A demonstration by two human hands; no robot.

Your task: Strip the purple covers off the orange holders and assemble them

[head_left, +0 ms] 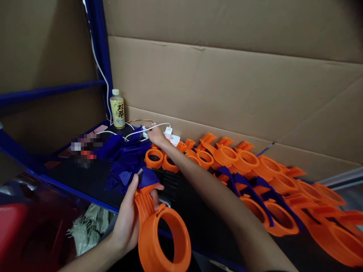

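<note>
My left hand (128, 217) is closed around the ribbed handle of an orange plastic ring part (150, 238), whose wide ring hangs toward me. A blue-purple plastic piece (149, 177) sits at the handle's upper end, by my thumb and fingertips. My right hand (155, 135) reaches to the back of the bench, its fingers curled by a white cable (134, 132). A small white and blue thing shows at those fingertips, too small to name. Close to that hand stand white plugs or adapters (173, 139). Loose blue-purple pieces (124, 160) are heaped beyond my left hand.
Several orange ring parts (246, 158) line the black bench (195, 211) on the right, some with blue-purple pieces. A yellow-labelled bottle (117, 109) stands in the back left corner. Cardboard (227, 87) walls the back. A red object (25, 234) and a woven sack (92, 226) are below left.
</note>
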